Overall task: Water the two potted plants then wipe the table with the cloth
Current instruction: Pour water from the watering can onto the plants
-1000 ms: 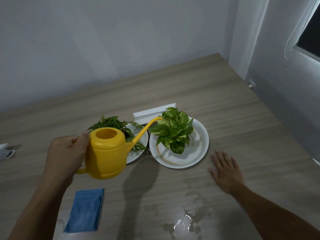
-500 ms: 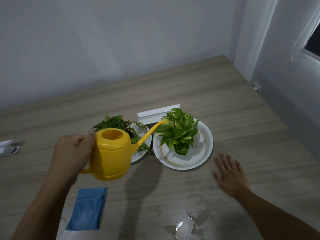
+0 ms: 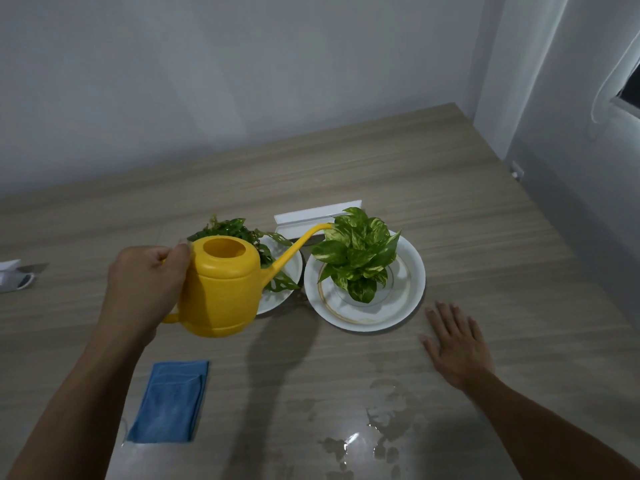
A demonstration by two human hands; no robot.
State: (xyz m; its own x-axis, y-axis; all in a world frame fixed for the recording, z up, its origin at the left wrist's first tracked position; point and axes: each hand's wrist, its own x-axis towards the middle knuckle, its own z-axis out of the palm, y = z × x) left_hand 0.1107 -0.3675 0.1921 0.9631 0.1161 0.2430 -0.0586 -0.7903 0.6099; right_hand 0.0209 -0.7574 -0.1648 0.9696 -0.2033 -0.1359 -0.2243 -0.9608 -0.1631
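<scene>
Head view, the only one I've got.

Left hand [image 3: 147, 292], centre-left of frame: fist wrapped around the handle of the yellow can [image 3: 223, 289], lifting it clear of the table [image 3: 485, 237]. Can is tipped toward the right. Its spout [image 3: 298, 245] runs up and right, and the tip sits at the left edge of the right plant's [image 3: 358, 252] leaves. I can't make out a water stream at this resolution.

Right hand [image 3: 455, 344], lower right: released, flat, palm down on the table with fingers spread, just beside the lower-right rim of the right plate [image 3: 414, 282]. Not touching the plate as far as I can see.

Right plant: variegated green-yellow leaves, centred on the white gold-ringed plate, mid-frame.

Left plant [image 3: 230, 230]: darker, holey leaves, on its own white plate [image 3: 289, 271], mostly hidden behind the can. The two plates sit almost rim to rim.

Cloth [image 3: 169, 400]: blue, folded, flat on the table at lower left, below the can and beside my left forearm. Nothing touching it.

Puddle [image 3: 377, 420]: patchy wet area on the table at bottom centre-right, glare on it, between the two forearms.

White strip-like object [image 3: 311, 216] behind the plants, upper centre of the table; can't tell what it is. Small white and grey items [image 3: 15, 278] at the far left edge, partly cut off.
</scene>
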